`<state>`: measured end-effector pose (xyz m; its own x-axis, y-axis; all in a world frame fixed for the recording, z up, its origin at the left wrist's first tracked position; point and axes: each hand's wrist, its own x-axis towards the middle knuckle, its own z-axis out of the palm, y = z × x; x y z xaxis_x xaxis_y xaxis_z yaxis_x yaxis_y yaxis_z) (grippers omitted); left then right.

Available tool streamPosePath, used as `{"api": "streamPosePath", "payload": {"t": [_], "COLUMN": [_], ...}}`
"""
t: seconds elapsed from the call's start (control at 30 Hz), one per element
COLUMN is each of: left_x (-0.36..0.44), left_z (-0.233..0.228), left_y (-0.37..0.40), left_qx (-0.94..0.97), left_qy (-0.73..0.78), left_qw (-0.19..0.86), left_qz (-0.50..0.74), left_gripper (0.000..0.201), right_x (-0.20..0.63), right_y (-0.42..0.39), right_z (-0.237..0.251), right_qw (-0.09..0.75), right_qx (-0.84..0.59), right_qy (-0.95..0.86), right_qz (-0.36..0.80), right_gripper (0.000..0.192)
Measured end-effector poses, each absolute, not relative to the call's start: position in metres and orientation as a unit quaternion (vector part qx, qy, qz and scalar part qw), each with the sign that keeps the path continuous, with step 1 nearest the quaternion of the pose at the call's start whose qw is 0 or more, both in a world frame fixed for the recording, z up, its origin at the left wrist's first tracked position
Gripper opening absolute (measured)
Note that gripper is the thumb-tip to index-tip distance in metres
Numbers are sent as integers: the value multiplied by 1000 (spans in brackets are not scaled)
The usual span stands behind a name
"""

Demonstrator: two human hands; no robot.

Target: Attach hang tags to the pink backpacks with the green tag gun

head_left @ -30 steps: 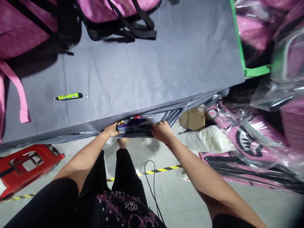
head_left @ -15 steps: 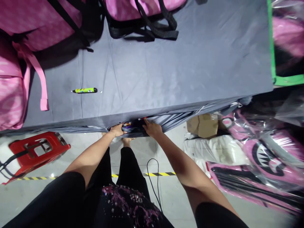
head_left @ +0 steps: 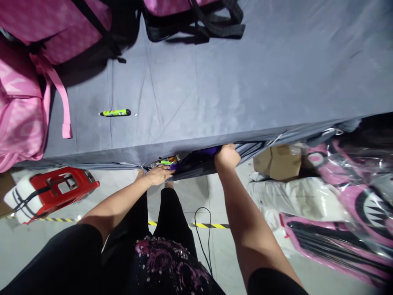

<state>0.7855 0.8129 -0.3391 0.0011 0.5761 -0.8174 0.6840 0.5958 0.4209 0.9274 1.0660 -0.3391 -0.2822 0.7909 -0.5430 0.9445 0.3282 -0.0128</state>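
Both my hands reach under the front edge of a table draped in a grey cloth point(head_left: 239, 82). My left hand point(head_left: 158, 175) lies flat against a dark purple packet point(head_left: 196, 157) tucked in a gap under the cloth. Its fingers are spread, next to some small colourful items point(head_left: 167, 161). My right hand point(head_left: 226, 156) is closed on the right end of that purple packet, at the cloth's hem. How deep the packet goes under the table is hidden.
A green marker pen point(head_left: 115, 112) lies on the cloth. Pink backpacks point(head_left: 21, 110) with black straps point(head_left: 199, 28) sit at the left and back. A red stool point(head_left: 58, 189) stands on the floor left. A cardboard box point(head_left: 278, 162) and plastic-wrapped pink bags point(head_left: 346, 205) crowd the right.
My right hand has shifted right along the hem and gripped the packet's end. My left hand has flattened. The view has drifted, so the table now fills more of the frame.
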Motion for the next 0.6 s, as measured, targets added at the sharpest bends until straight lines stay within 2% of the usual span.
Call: {"api": "streamPosePath", "payload": {"t": [0.07, 0.2, 0.23, 0.33, 0.43, 0.53, 0.6], "left_x": [786, 786, 786, 787, 790, 793, 795], "left_z": [-337, -331, -330, -327, -322, -315, -311], "left_y": [814, 813, 813, 814, 816, 817, 817], "left_qx": [445, 435, 432, 427, 419, 412, 412], "left_qy": [702, 699, 699, 699, 705, 714, 718], "left_qw": [554, 566, 568, 573, 570, 564, 559], "left_qz": [-48, -44, -43, -38, -36, -41, -48], "left_gripper": [43, 38, 36, 31, 26, 27, 27], "right_x": [929, 929, 928, 915, 885, 845, 821], "right_y": [1078, 1106, 1107, 1081, 1017, 957, 933], "right_z": [-337, -325, -317, -293, -286, -310, -335], "right_qw": [180, 43, 48, 181, 318, 356, 382], "right_qx": [591, 696, 688, 566, 373, 224, 179], "right_qy": [767, 702, 712, 797, 847, 861, 857], "right_qz": [-172, -141, -128, -112, -206, -285, -296], "right_gripper": [34, 49, 50, 44, 33, 21, 28]}}
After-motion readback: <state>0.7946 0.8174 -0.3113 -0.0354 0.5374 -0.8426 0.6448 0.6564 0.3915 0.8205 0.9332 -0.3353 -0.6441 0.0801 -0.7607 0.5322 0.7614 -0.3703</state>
